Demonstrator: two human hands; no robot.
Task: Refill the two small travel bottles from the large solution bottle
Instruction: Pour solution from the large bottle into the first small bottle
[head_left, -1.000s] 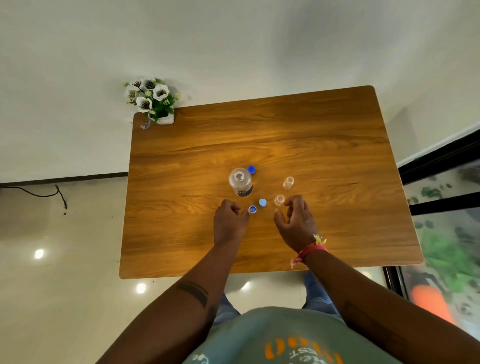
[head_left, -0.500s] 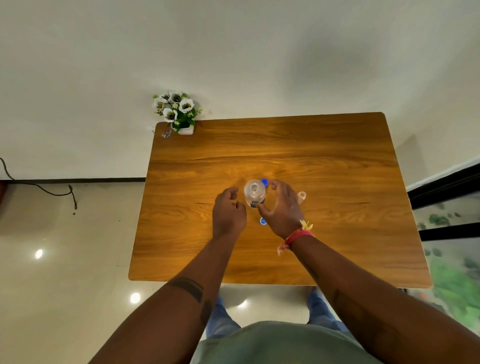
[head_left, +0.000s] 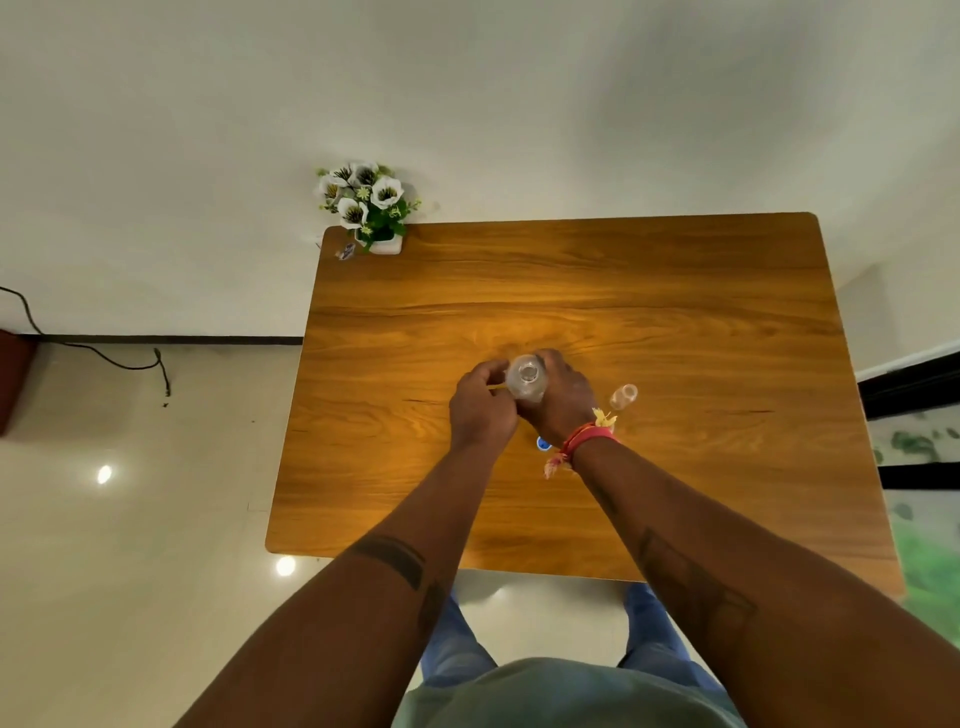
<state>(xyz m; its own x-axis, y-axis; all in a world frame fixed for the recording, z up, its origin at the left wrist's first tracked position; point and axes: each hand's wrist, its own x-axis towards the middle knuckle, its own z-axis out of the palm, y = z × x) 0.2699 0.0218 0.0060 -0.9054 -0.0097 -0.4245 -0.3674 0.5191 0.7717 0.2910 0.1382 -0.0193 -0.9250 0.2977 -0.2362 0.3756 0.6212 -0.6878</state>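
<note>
The large clear solution bottle (head_left: 527, 378) stands uncapped near the middle of the wooden table (head_left: 675, 322). My right hand (head_left: 563, 402) is wrapped around its right side and grips it. My left hand (head_left: 480, 405) presses against its left side, fingers curled on the bottle. One small clear travel bottle (head_left: 623, 397) stands open just right of my right wrist. A small blue cap (head_left: 543, 443) lies on the table by my right wrist. The other small bottle and the other caps are hidden under my hands.
A white pot of artificial flowers (head_left: 370, 208) sits on the table's far left corner, with a small tag (head_left: 345, 253) beside it. A black cable (head_left: 104, 358) runs on the floor at left. A glass door (head_left: 919, 415) stands to the right.
Both hands moved forward from the small caps and bottles to the large bottle. They were open beside it half a second ago and now close around it.
</note>
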